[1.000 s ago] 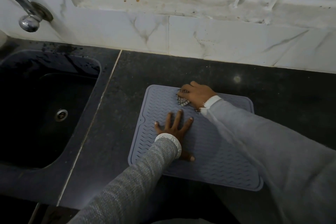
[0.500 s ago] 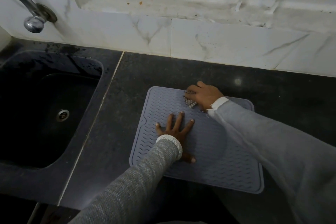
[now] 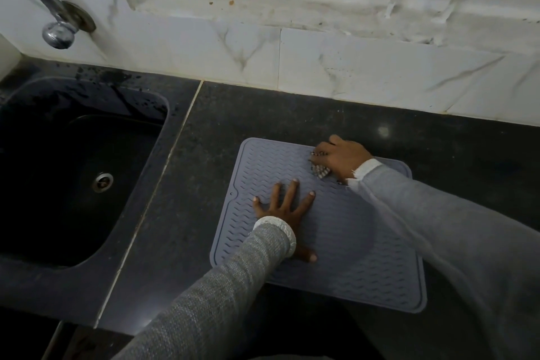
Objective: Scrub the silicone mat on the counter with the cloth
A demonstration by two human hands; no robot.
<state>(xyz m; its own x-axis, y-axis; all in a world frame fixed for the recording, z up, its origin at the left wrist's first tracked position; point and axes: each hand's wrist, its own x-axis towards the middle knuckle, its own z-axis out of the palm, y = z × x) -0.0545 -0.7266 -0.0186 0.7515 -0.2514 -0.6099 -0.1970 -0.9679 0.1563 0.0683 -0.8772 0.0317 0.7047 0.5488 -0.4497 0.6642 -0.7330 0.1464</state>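
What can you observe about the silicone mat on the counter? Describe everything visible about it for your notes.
The silicone mat is grey-blue, roughly rectangular with rounded corners, a raised rim and rows of wavy ridges. It looks soft and matte. It lies flat on the dark counter, right of the sink. The left hand presses on it with fingers spread; the right hand holds a checked cloth against its far edge. The sleeves hide part of it.
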